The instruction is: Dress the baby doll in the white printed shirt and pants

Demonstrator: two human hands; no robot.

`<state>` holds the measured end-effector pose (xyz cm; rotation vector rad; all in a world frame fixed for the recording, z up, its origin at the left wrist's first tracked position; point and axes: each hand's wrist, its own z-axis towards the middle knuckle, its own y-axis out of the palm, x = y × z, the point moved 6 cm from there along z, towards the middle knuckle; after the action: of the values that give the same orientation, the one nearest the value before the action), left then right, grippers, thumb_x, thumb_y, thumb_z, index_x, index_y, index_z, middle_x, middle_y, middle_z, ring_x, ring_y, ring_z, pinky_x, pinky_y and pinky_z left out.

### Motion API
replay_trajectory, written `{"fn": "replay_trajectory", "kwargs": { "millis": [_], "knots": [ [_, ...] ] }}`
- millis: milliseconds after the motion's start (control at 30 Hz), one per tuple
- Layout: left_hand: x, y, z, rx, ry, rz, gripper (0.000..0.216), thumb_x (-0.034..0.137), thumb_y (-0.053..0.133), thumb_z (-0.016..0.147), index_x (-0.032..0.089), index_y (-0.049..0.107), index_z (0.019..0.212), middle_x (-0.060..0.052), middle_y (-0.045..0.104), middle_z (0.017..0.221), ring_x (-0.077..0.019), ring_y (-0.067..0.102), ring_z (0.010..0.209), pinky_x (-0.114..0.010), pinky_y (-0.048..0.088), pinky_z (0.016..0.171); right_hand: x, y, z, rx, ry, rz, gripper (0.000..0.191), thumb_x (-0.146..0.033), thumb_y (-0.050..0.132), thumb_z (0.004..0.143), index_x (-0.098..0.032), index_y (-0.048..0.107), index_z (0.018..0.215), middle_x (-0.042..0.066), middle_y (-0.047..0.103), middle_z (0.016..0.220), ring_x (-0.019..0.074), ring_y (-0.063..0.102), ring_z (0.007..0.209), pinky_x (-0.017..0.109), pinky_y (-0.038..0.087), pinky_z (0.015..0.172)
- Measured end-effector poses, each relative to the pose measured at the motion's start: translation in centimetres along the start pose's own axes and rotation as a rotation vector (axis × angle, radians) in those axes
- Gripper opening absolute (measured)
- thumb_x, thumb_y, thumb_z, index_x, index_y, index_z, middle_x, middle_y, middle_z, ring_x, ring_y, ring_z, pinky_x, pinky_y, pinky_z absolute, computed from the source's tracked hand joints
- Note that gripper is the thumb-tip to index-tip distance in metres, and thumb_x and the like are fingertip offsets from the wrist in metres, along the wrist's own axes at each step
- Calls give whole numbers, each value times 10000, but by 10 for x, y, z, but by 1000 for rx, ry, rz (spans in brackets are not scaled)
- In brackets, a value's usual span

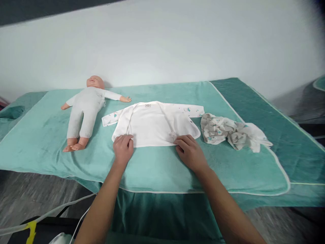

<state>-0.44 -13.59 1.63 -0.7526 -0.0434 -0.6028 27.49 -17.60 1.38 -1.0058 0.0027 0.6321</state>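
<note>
The shirt (149,123) lies between the doll (85,100) and a crumpled cloth (218,128), its spreading seemingly done, its closing not; left hand (123,148) and right hand (190,151) each seem to pinch its hem (152,146).

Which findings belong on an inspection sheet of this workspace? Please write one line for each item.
Surface: green towel over a darker green cover, slightly wrinkled.
Job's things: white baby shirt, spread open.
Clutter: crumpled printed cloth to its right; doll lying face up to its left.
Hands: left hand and right hand at the shirt's lower edge; grip unclear.
Cables: pale cable at lower left, with yellow tape.
Surroundings: white wall behind.
</note>
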Motion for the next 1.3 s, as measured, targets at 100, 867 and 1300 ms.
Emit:
{"fn": "replay_trajectory", "kwargs": {
  "millis": [100,867,1300],
  "knots": [
    [1,0,1,2,6,-2,243,86,495,900,196,711,881,-21,702,677,-191,615,641,-339,424,692,-2,-2,-1,36,-43,-25,204,-38,535,909,-194,667,900,90,716,939,264,612,921,420,543,822],
    [-3,-3,-2,42,-19,-46,259,97,471,915,205,700,858,-25,691,675,-190,587,638,-338,411,676,-46,56,108,-62,202,154,529,-248,434,992,-46,522,1472,205,525,1560,293,467,1470,454,369,1243],
    [-5,-2,-2,60,-63,-121,258,88,475,920,200,704,879,-25,681,693,-180,591,653,-321,423,665,-48,177,208,-504,231,-74,670,-247,238,1008,28,274,1618,179,230,1727,281,162,1625,486,135,1310]
  ]
}}
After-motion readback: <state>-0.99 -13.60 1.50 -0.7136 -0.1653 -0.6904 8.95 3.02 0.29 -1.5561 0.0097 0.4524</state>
